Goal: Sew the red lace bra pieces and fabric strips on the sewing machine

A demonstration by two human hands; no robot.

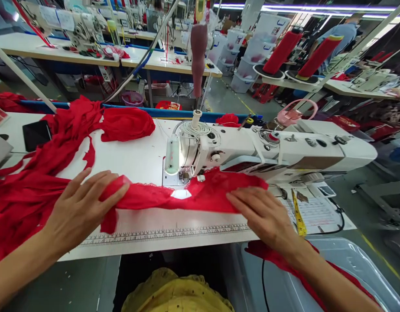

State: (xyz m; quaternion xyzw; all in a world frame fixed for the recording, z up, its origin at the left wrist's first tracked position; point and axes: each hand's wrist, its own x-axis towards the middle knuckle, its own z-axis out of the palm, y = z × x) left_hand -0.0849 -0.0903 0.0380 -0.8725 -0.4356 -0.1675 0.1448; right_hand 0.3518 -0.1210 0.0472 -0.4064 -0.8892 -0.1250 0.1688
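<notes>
A strip of red fabric (154, 197) with a lacy upper edge stretches across the table just in front of the sewing machine (242, 147). At its left end, my left hand (82, 199) pinches the fabric between thumb and fingers. My right hand (268, 216) grips the wider right part, its thumb hidden from view. Between the hands, a pale gap shows in the strip near the needle area (183, 177). The fabric passes close under the machine head; whether the presser foot is down on it I cannot tell.
A heap of red fabric (34, 186) covers the table's left side, beside a black phone (37, 134). A printed ruler (173, 232) runs along the front edge. At right are a yellow tape measure (298, 212), a paper (320, 214) and a plastic bin (352, 260).
</notes>
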